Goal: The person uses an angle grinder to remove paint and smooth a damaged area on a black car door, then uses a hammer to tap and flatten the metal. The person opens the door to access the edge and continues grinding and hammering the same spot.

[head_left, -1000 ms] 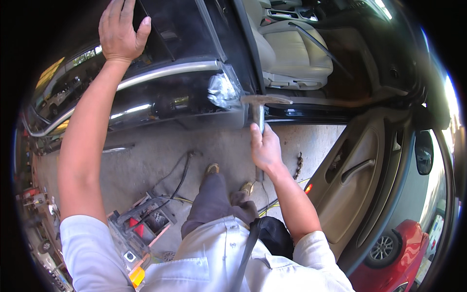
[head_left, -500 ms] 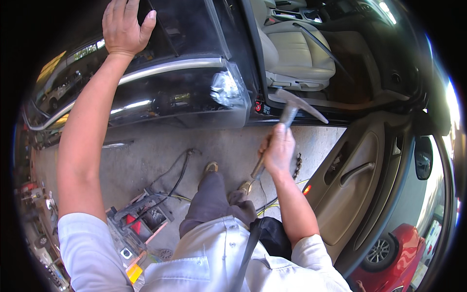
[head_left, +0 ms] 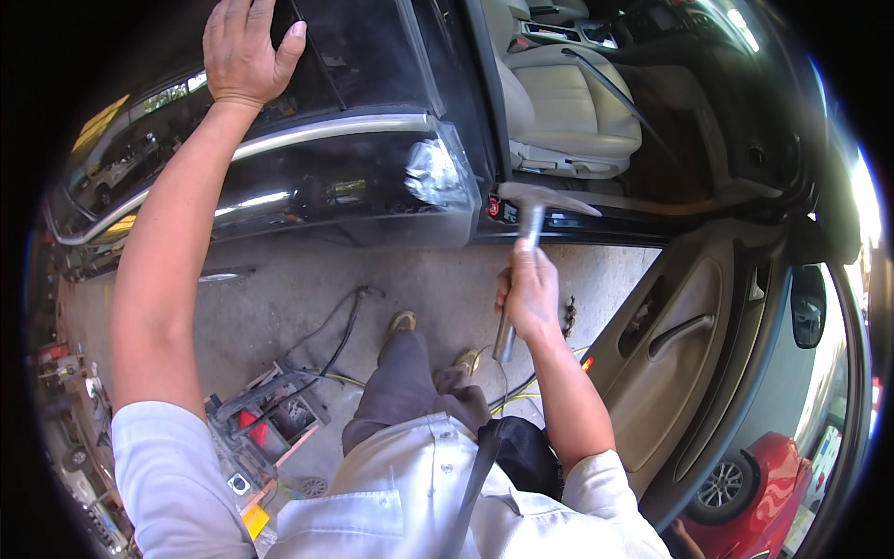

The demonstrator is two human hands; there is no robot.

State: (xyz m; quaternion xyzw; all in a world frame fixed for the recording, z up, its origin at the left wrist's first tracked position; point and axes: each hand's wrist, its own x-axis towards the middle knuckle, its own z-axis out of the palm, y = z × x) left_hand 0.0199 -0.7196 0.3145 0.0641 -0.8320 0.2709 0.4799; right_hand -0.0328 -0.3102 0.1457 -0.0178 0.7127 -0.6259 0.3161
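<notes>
The left hand is lying open and flat on the dark rear door, apparently bracing the panel. The right hand is gripping the hammer fully closed around mid-handle. The hammer head is sitting at the door's front edge, beside the sill, presumably for striking there. The front door is standing open.

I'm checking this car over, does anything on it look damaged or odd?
Yes. The rear door's front lower corner shows a crumpled, shiny patch, unlike the smooth panel around it. The hammer in the right hand is beside it.
</notes>
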